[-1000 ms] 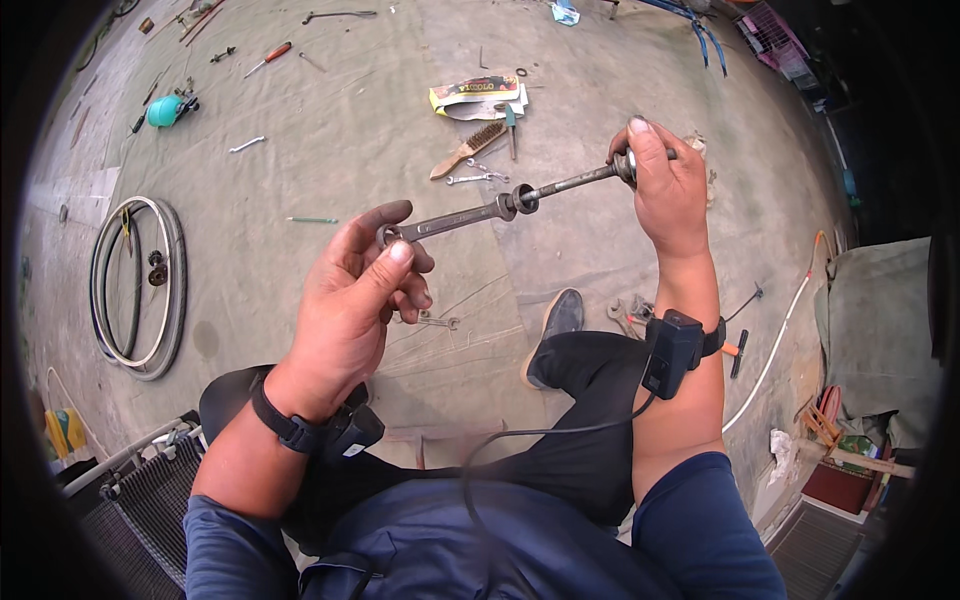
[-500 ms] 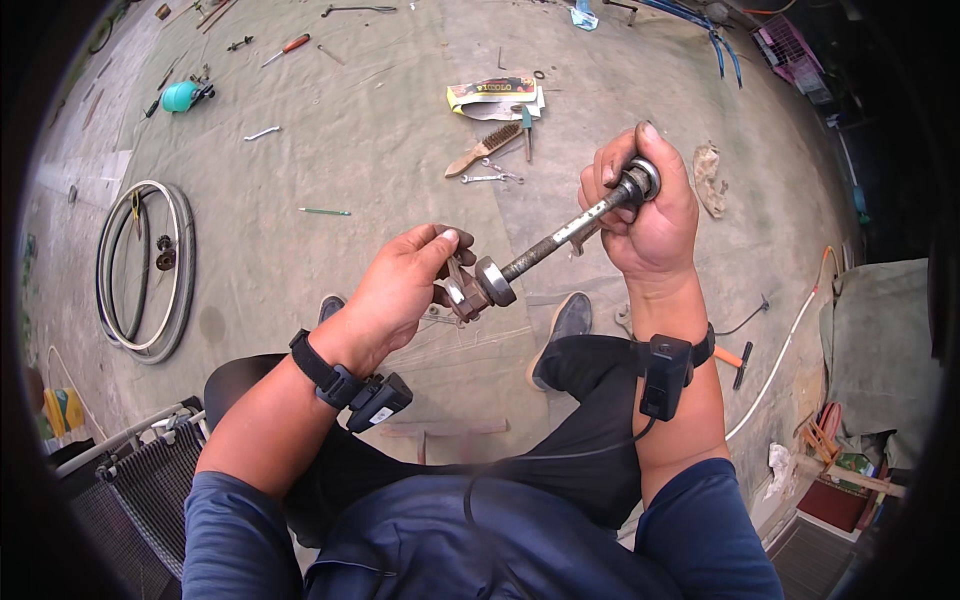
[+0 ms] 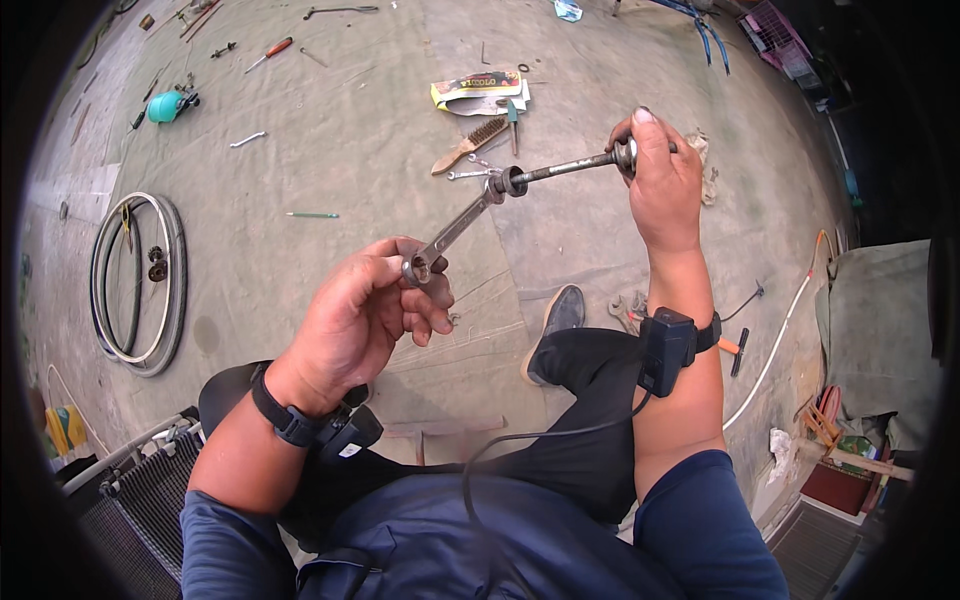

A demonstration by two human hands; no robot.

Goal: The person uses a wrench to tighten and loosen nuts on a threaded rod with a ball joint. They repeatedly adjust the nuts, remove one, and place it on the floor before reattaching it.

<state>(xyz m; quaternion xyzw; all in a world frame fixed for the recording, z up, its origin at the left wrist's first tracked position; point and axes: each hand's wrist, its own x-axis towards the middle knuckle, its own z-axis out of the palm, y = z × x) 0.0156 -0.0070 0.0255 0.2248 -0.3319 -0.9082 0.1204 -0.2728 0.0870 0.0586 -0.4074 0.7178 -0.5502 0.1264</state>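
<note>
My left hand [image 3: 365,310] grips a steel combination wrench [image 3: 458,226] by its ring end, the thumb and fingers around it. The wrench slants away to the right, its far end against the near end of a metal axle [image 3: 570,168]. A dark round cup-shaped part [image 3: 514,181] sits on the axle there. At the axle's other end, my right hand [image 3: 665,195] is closed around a similar round fitting [image 3: 625,155]. A dark piece juts out beside that hand's thumb; what it is I cannot tell. The axle is held nearly level above the floor.
Beyond my hands lie a wire brush [image 3: 470,146], small wrenches [image 3: 470,175] and a printed package [image 3: 482,93]. Bicycle tyres [image 3: 180,270] rest at the left. Farther off is a screwdriver [image 3: 268,54]. A pale hose [image 3: 768,365] curves along the right.
The wrench has swung into full view between my left hand and the axle. My left hand has moved nearer and left, while the axle's left end has risen away from me.
</note>
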